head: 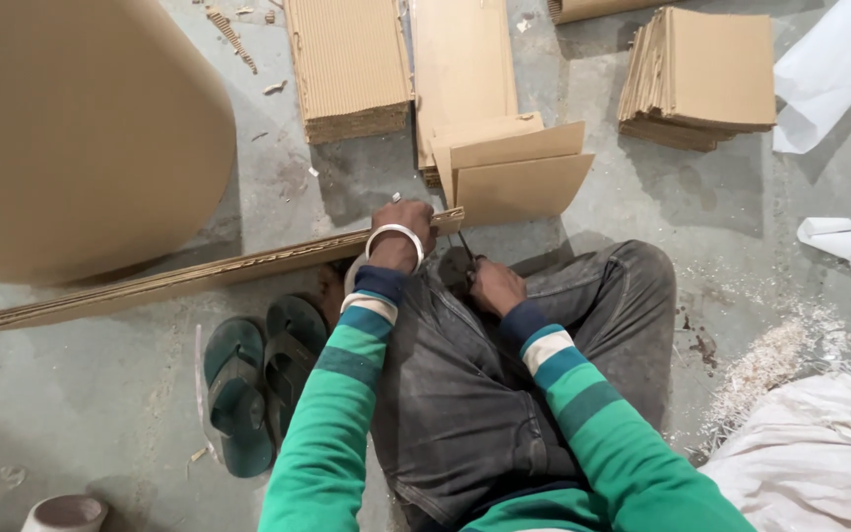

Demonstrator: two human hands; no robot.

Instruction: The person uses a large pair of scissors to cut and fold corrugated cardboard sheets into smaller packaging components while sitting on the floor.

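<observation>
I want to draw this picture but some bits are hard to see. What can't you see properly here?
Head view only:
- Tool in the right hand: dark, thin, mostly hidden by fingers and trousers.
- Left hand fingertips: behind the long cardboard strip.
- Big brown roll: cut off by the top and left edges.
- White sack: cut off at the right corner.

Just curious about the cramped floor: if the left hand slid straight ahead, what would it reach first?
The left hand grips a long cardboard strip and points forward. Past the strip, it would probably meet the cut cardboard sheets first, though depth is hard to judge.
</observation>
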